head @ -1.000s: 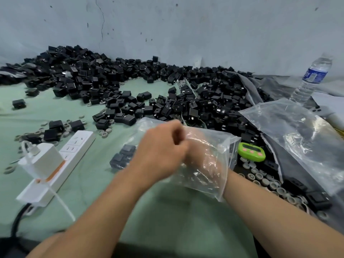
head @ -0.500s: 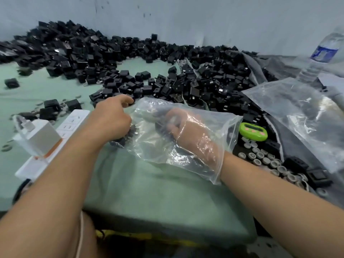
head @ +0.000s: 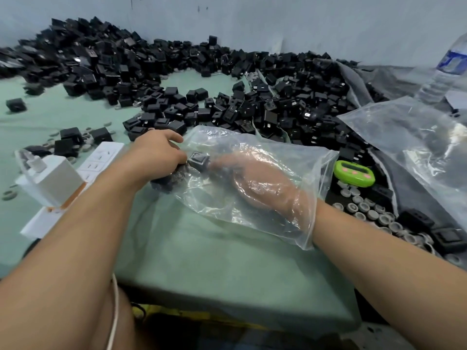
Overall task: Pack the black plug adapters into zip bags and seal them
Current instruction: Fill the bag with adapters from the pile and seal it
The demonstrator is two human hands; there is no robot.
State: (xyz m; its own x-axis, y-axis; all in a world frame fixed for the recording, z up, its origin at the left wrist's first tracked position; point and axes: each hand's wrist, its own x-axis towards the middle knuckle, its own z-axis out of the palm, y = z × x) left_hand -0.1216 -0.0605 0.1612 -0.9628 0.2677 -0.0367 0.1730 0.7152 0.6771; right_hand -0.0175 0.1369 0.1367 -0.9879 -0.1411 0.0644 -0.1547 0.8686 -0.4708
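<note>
Step in hand, by judgement: loading. Right hand [head: 262, 188] inserted wrist-deep in clear crumpled zip bag [head: 310, 173], fingers extended toward far closed end, touching a black square plug adapter [head: 199, 157] inside; whether pinching or only pushing it, cannot tell. Left hand [head: 159, 154] outside, curled closed over bag's far end and dark adapters bunched there [head: 164, 183]; exact grip hidden.

Bag lying flat on pale green table cover [head: 227, 269], mouth open around right wrist, unsealed. Contents: only a few adapters, clustered at far end; count not readable through film.

Large loose heap of black plug adapters [head: 227, 107] just beyond bag, along wall. Second clear plastic bag [head: 409, 145] at right; contents unclear.

Next move calls for: right hand withdrawn without dragging adapters back out, further pieces fetched from heap, then mouth flattened and zip pressed shut end to end.
</note>
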